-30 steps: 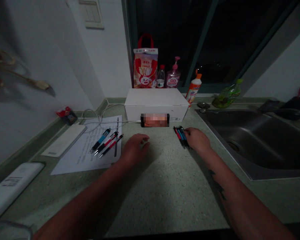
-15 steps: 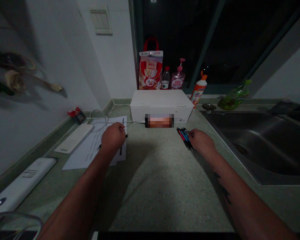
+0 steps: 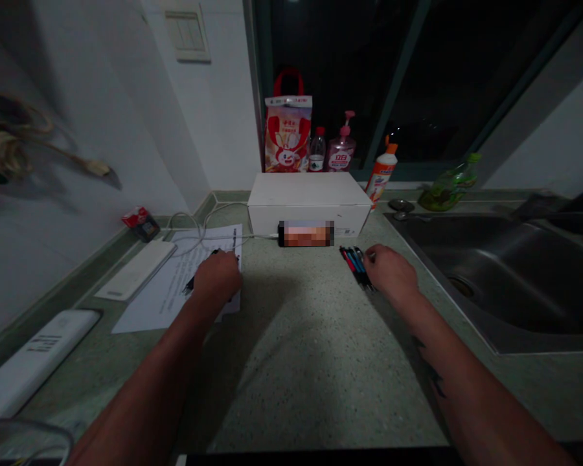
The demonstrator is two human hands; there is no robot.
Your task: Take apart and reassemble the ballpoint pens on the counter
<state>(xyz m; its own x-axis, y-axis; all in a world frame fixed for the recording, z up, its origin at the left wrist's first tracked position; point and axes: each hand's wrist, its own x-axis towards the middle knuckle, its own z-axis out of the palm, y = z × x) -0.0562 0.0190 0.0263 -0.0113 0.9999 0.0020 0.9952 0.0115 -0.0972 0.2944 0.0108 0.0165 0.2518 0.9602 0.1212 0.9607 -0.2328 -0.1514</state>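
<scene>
My left hand (image 3: 217, 275) is closed over the printed sheets of paper (image 3: 162, 294), its fingers curled down and mostly hidden. A black pen (image 3: 189, 285) shows beside it on the paper, its middle covered by the hand; whatever lies inside the fingers is hidden. At the right, my right hand (image 3: 392, 268) pinches at the right edge of a row of pens (image 3: 354, 266), its fingertips on a dark pen (image 3: 372, 257). Several pens with red, blue and black barrels lie side by side on the counter there.
A phone (image 3: 306, 234) with a cable leans against a white box (image 3: 311, 189). Behind stand a red bag (image 3: 288, 139) and bottles. Right is a steel sink (image 3: 515, 272); left are a white flat block (image 3: 138, 268), a power strip (image 3: 41, 356) and a small red-black pack (image 3: 140, 223).
My left hand has shifted slightly left and down, and more of the black pen shows past it. The pen end at its fingertips no longer shows. My right hand stays by the pens.
</scene>
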